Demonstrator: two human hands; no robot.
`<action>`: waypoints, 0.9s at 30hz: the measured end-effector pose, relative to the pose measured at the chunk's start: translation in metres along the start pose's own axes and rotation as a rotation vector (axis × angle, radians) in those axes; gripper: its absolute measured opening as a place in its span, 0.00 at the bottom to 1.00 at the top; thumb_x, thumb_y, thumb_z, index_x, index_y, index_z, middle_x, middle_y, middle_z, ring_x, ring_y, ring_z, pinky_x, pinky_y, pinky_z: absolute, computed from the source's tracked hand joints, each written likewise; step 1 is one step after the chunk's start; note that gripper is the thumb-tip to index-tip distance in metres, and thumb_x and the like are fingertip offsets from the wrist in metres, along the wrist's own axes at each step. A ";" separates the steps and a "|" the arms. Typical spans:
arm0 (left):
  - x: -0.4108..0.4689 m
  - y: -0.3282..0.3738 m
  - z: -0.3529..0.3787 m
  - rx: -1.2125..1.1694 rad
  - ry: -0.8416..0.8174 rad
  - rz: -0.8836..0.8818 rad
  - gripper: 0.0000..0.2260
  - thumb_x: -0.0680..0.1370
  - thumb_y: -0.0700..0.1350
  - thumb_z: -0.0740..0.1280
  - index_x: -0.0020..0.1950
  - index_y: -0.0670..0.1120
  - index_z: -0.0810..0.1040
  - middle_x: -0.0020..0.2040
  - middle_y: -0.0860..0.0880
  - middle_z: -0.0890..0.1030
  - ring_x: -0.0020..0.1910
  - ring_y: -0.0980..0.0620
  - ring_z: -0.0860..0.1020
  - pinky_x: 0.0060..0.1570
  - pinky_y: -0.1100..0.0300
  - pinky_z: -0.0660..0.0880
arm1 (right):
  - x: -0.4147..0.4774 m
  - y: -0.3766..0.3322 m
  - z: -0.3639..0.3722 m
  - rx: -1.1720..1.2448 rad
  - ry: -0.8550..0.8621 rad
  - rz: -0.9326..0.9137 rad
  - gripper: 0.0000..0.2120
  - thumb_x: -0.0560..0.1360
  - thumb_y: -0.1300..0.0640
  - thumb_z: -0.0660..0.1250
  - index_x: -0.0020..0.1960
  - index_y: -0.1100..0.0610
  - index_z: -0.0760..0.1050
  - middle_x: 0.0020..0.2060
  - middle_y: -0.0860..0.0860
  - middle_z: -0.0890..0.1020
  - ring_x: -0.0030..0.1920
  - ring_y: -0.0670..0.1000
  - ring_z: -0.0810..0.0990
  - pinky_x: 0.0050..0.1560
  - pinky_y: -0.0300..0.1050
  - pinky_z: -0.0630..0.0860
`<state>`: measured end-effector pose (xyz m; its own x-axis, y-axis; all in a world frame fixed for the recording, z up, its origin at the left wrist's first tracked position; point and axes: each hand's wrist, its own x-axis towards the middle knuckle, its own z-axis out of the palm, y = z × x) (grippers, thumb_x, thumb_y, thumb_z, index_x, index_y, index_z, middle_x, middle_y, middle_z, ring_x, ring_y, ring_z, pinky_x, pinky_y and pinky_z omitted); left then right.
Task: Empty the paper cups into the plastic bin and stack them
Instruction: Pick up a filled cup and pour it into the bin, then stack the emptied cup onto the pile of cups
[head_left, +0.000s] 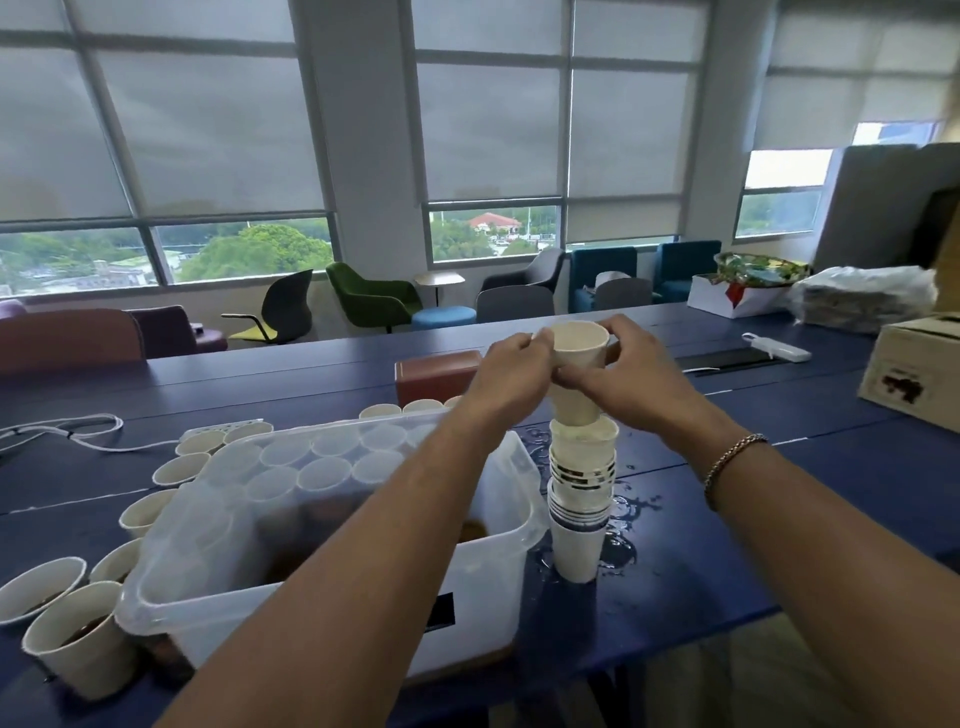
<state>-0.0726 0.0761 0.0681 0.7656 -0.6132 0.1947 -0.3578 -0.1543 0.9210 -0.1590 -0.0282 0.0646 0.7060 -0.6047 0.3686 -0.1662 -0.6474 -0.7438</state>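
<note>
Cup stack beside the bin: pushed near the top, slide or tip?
Probably tips: the cup stack is tall on one narrow cup base. That base stands in spilled liquid on the blue table, so a low push may slide it instead. Likely light, being nested paper cups; wet paper may crush if squeezed.

Head camera, looking forward-down, close over table (779, 467).
</note>
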 end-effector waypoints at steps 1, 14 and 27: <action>0.000 -0.003 0.002 0.015 -0.020 -0.009 0.17 0.84 0.54 0.54 0.65 0.48 0.75 0.61 0.46 0.79 0.58 0.46 0.78 0.63 0.46 0.74 | -0.001 0.003 -0.001 -0.017 -0.016 0.028 0.36 0.63 0.35 0.73 0.65 0.50 0.68 0.57 0.49 0.78 0.54 0.52 0.78 0.53 0.54 0.79; 0.035 -0.040 -0.054 0.113 0.100 -0.047 0.22 0.84 0.56 0.53 0.69 0.45 0.74 0.64 0.45 0.79 0.60 0.46 0.77 0.65 0.46 0.72 | 0.026 -0.043 0.048 -0.050 0.068 -0.106 0.16 0.74 0.45 0.69 0.59 0.49 0.73 0.54 0.49 0.79 0.52 0.49 0.78 0.55 0.51 0.78; 0.105 -0.104 -0.150 0.455 0.129 -0.123 0.17 0.84 0.52 0.57 0.64 0.45 0.77 0.60 0.45 0.80 0.57 0.46 0.77 0.60 0.50 0.74 | 0.128 -0.029 0.182 -0.167 -0.315 0.169 0.15 0.72 0.57 0.62 0.57 0.61 0.75 0.54 0.58 0.79 0.49 0.57 0.75 0.49 0.46 0.71</action>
<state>0.1250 0.1434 0.0436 0.8665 -0.4726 0.1609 -0.4362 -0.5599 0.7044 0.0622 -0.0021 0.0320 0.8315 -0.5541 0.0405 -0.3893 -0.6330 -0.6691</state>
